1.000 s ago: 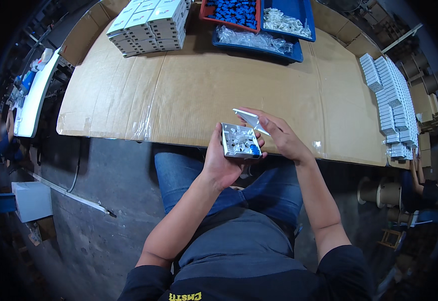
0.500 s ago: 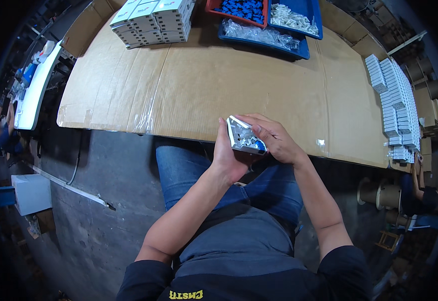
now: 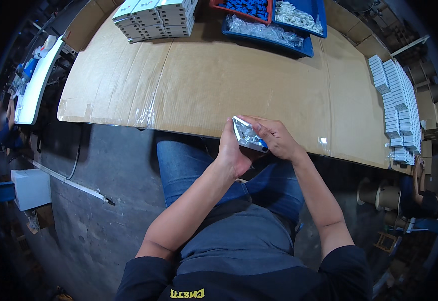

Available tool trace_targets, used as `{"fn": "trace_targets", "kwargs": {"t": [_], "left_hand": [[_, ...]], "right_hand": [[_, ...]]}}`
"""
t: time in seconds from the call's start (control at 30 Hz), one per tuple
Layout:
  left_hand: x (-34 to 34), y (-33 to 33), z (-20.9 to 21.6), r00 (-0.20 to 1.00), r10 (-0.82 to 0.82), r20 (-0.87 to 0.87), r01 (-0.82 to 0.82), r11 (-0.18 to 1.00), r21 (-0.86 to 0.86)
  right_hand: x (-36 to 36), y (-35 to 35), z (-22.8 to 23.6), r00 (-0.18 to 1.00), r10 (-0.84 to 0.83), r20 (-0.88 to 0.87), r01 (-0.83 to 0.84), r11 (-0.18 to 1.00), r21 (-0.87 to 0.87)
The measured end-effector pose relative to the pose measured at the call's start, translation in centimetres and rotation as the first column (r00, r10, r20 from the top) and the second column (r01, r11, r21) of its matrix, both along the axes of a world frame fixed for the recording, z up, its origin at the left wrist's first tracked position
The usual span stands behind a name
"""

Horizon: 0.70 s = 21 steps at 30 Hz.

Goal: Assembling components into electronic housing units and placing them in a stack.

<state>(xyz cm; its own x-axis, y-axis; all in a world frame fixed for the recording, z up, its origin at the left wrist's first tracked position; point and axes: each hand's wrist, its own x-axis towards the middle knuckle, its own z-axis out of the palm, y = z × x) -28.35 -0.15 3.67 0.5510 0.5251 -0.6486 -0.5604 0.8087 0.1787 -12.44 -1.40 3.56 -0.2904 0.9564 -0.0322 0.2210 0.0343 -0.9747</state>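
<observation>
Just off the near edge of the cardboard-covered table (image 3: 219, 85), above my lap, I hold a small white plastic housing (image 3: 249, 138). Its open inner side faces up, with pale and clear parts inside and a blue piece (image 3: 263, 143) at its right corner. My left hand (image 3: 231, 153) is wrapped round its left side and underside. My right hand (image 3: 278, 138) closes on it from the right, the thumb pressed on the inside and the fingers along the far edge. The fingertips beneath are hidden, and the small inner parts are too fine to make out.
White boxes (image 3: 166, 22) are stacked at the table's far left. Far right of centre stand a red tray (image 3: 251, 20) of blue pieces and blue trays (image 3: 306, 49) of clear and off-white parts. Rows of white units (image 3: 399, 108) line the right edge. Other people work at both sides.
The view has shifted slightly. Both hands keep hold of the housing, which looks a little more tilted; the right thumb stays at its inside.
</observation>
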Motion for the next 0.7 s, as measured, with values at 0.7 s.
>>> {"fn": "trace_targets", "kwargs": {"t": [0.7], "left_hand": [[0.0, 0.2, -0.2, 0.999, -0.039, -0.006, 0.039, 0.999, -0.024]], "right_hand": [[0.8, 0.7, -0.5, 0.984, 0.108, 0.142, -0.112, 0.994, 0.017]]}}
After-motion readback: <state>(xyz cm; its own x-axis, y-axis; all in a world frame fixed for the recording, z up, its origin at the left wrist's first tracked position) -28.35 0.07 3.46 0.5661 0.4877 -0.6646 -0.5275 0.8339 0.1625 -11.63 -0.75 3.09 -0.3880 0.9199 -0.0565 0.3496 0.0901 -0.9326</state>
